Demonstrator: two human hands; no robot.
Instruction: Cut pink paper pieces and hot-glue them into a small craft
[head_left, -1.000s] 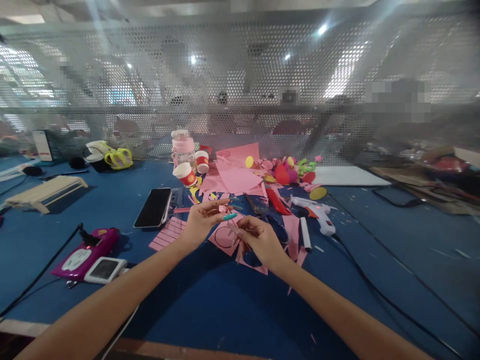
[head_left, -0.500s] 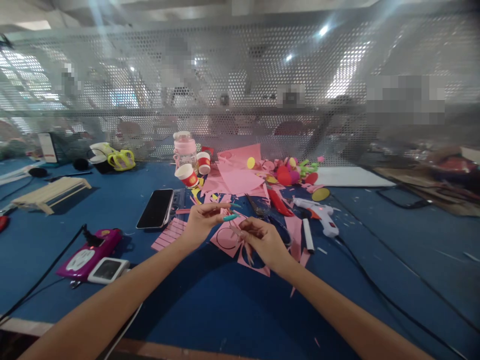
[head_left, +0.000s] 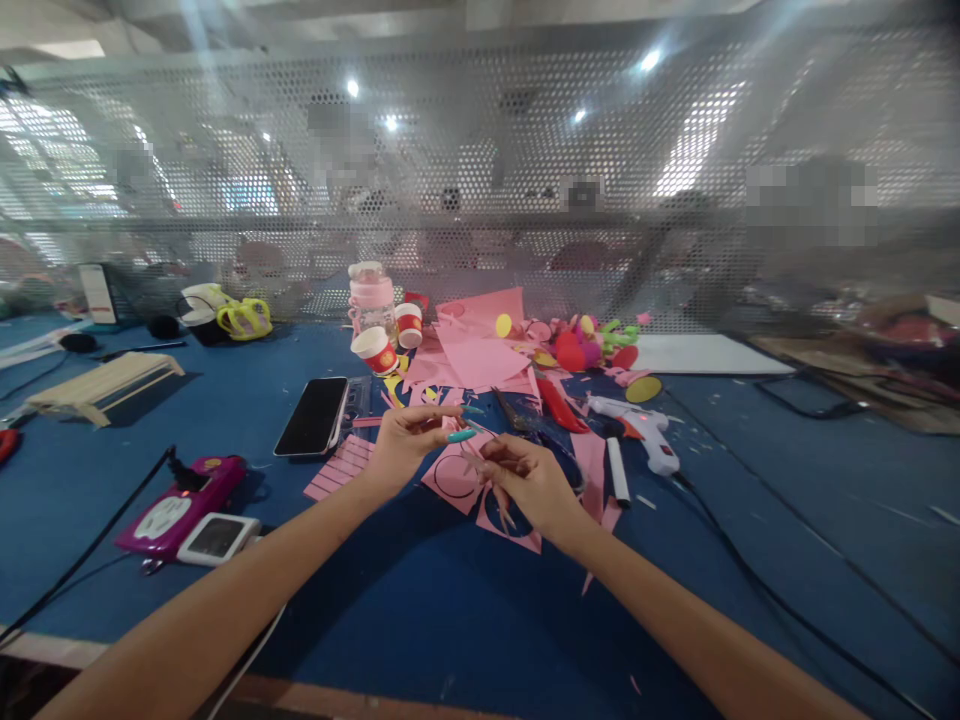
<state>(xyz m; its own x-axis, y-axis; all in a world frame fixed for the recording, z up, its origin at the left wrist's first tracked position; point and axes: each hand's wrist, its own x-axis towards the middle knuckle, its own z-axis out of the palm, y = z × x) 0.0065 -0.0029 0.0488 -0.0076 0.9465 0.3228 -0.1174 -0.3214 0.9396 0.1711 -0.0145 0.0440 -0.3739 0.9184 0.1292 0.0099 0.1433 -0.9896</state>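
Note:
My left hand [head_left: 409,447], with long teal nails, is closed in a pinch above the middle of the table. Facing it, my right hand [head_left: 529,485] is pinched too, its fingertips close to the left ones. Whatever lies between the fingers is too small to make out; a trace of pink shows there. Below the hands is a pink sheet with a drawn circle [head_left: 454,479], and beside it a pink sheet with a round hole [head_left: 525,538]. Partly behind my right hand lie scissors [head_left: 512,412]. A striped pink sheet [head_left: 337,470] rests left of my left hand.
Pink paper [head_left: 480,355] is heaped at the back beside paper cups [head_left: 375,350] and a bottle [head_left: 371,295]. A phone [head_left: 313,415] and a purple power strip [head_left: 176,505] lie left. Right are a white roll [head_left: 617,472] and a glue gun [head_left: 652,440] with its cable.
The view has shifted very slightly. Both hands keep almost the same pinched pose over the pink paper.

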